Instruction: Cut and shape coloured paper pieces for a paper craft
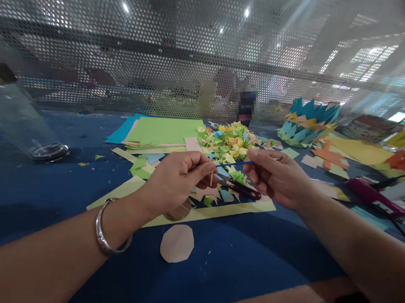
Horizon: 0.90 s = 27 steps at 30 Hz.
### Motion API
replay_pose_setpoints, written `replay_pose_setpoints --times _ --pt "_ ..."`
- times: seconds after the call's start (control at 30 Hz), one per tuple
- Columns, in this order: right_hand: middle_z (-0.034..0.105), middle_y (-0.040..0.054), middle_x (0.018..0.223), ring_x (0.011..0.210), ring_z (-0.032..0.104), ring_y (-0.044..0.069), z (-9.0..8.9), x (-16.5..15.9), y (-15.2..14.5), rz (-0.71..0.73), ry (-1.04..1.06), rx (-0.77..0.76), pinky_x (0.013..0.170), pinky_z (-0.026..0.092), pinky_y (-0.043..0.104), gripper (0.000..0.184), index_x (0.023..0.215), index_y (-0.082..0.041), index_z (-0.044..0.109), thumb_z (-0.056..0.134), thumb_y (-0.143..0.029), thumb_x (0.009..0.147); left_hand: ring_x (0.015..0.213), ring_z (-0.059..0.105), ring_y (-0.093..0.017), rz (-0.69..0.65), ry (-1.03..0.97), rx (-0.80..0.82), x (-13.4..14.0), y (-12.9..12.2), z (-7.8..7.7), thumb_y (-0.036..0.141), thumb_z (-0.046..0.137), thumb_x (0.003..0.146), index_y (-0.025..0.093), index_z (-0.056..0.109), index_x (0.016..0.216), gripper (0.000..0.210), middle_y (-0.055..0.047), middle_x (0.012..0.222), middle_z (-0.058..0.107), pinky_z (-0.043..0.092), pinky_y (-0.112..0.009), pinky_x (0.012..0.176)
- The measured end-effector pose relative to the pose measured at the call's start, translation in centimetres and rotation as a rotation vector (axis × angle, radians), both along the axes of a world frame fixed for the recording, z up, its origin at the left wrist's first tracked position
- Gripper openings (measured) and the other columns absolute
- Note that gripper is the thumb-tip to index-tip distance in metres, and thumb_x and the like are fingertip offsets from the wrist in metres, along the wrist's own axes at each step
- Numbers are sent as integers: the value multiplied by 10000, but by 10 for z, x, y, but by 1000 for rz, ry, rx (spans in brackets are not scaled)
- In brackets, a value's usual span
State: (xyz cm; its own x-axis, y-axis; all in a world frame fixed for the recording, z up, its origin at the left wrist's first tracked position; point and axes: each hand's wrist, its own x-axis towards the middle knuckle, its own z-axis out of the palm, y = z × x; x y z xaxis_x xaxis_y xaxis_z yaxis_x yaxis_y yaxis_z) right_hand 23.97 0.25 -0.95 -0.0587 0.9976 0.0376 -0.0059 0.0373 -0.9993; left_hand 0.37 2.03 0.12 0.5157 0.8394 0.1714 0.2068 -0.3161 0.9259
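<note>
Perforated screen point(114, 61) beyond a blue table point(127, 275): a thin blue strip point(235, 164) spans the hands, above scissors point(243, 189) and on the near side of a heap of folded paper pieces point(234, 138); the left hand point(179, 175) pinches its left end, the right hand point(281, 176) its right. Good control calls for light, even pressure and a straight, untwisted strip
</note>
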Motion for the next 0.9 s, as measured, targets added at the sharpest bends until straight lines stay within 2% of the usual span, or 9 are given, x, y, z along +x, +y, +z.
replay_pose_setpoints --times 0.27,0.5,0.77,0.9 --pt "552 -31 494 327 440 54 1 0 -1 8 7 3 277 324 161 303 689 -173 680 782 -430 812 787 739 -190 -85 -90 -181 2 2 -4 364 623 921 167 715 835 234 -97 874 763 571 -269 744" --pt "573 -36 538 344 469 55 1 0 -3 27 -12 43 297 351 164 285 713 -177 664 796 -409 812 811 753 -195 -67 -162 -355 2 3 -7 348 676 894 154 709 843 203 -110 915 770 573 -273 769" --pt "590 -36 593 368 486 58 1 0 -6 73 -31 56 325 369 186 277 700 -184 631 803 -371 810 786 751 -167 -55 -249 -545 2 4 -5 249 751 835 130 734 797 126 -91 851 774 574 -249 777" --pt "589 -30 585 365 484 63 1 -1 -6 68 -29 48 322 362 189 298 689 -178 627 798 -390 811 798 744 -155 -70 -288 -553 2 5 -7 271 794 800 134 737 817 149 -61 850 772 578 -273 830"
